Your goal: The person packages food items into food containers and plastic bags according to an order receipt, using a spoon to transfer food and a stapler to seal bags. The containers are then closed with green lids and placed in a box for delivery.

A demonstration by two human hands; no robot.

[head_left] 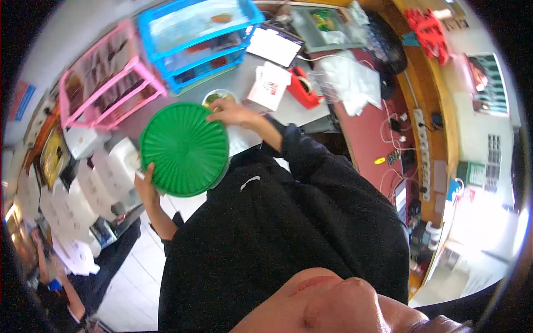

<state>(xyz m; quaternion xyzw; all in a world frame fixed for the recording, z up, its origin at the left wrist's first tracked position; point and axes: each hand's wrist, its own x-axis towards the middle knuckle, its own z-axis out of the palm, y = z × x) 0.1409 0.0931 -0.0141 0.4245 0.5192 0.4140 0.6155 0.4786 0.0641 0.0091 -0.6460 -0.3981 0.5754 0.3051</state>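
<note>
A round green ribbed lid point(186, 150) faces the camera in front of the dark shirt, with a paler rim showing beneath its lower right edge. My left hand point(147, 191) grips its lower left edge, fingertips on the rim. At the upper right edge my right hand point(230, 112) holds it, with the fingers bent over the top. What lies under the lid is hidden. Just behind my right hand is a small round clear container point(217, 94) with something yellowish inside. A white box with red print point(267, 87) stands to the right of that container.
Blue point(161, 53) and pink point(102, 119) drawer racks stand at the back left. Beyond the white box are a red tape dispenser point(305, 89), a tablet point(275, 45) and plastic bags point(352, 83). White boxes point(91, 191) line the left; another person's arm point(72, 294) shows lower left.
</note>
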